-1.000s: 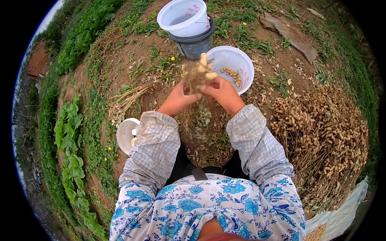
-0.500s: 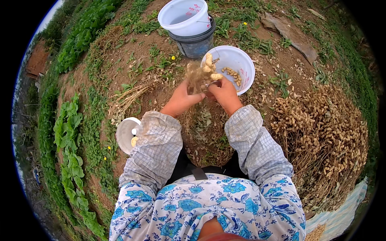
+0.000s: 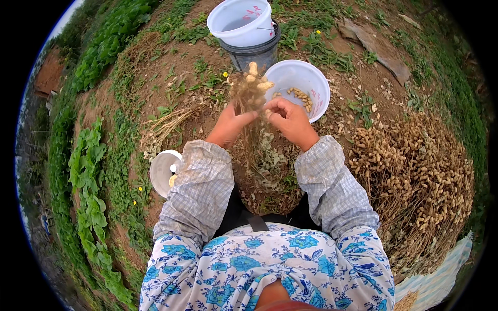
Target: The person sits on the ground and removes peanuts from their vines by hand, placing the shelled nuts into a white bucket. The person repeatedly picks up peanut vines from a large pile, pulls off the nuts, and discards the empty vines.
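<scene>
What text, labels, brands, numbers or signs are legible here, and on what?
None legible.
White bucket, stacked on the dark one: red marks, too small to read.
White basin with a few peanuts: faint reddish marks on its inner wall, too small and blurred to read.

I see a short open way from the right hand (image 3: pixel 293 124) over the white tub's (image 3: pixel 295 71) near rim. Ahead of the left hand (image 3: pixel 227 127), the peanut plant (image 3: pixel 248 92) and stacked buckets (image 3: pixel 259 35) block me. A peanut heap (image 3: pixel 415 176) walls off the right; a small pail (image 3: pixel 161 177) crowds the left sleeve (image 3: pixel 199 176).
</scene>
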`<state>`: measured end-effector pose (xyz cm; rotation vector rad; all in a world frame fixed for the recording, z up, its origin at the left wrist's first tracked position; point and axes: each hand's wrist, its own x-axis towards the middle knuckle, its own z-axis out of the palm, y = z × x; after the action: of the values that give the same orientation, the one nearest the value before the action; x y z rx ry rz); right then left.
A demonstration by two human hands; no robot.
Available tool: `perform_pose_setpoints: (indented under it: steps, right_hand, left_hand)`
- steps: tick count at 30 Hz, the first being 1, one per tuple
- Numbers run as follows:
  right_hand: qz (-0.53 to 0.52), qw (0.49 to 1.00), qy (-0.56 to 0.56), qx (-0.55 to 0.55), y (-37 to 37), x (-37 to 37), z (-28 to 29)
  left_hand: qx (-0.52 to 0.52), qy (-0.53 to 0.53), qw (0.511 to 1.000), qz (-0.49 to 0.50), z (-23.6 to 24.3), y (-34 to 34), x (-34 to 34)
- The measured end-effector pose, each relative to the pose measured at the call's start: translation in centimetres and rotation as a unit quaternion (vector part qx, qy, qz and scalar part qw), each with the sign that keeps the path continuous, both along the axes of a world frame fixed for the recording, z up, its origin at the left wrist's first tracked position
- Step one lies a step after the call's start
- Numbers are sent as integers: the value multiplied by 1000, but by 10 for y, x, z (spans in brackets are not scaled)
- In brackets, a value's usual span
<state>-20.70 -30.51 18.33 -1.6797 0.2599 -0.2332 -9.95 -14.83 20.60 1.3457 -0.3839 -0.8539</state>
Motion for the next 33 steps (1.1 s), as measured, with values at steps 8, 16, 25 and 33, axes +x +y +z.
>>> perform_pose_setpoints:
  steps: [8,16,25,33]
  right_hand:
    - [12,999,-41,16,-2,-4,6]
    - [49,998,28,35,4,-9,19]
    - [134,973,119,147,-11,-17,37]
    - [-68,956,13,-285,0,-22,33]
  left_hand:
    - [5,-29,999,-21,-6,-1,1]
    - [37,-114,993,-21,-15,-1,2]
    - [78,-132,986,-68,-3,-2,-4]
    - [92,-250,964,7,-24,-11,-4]
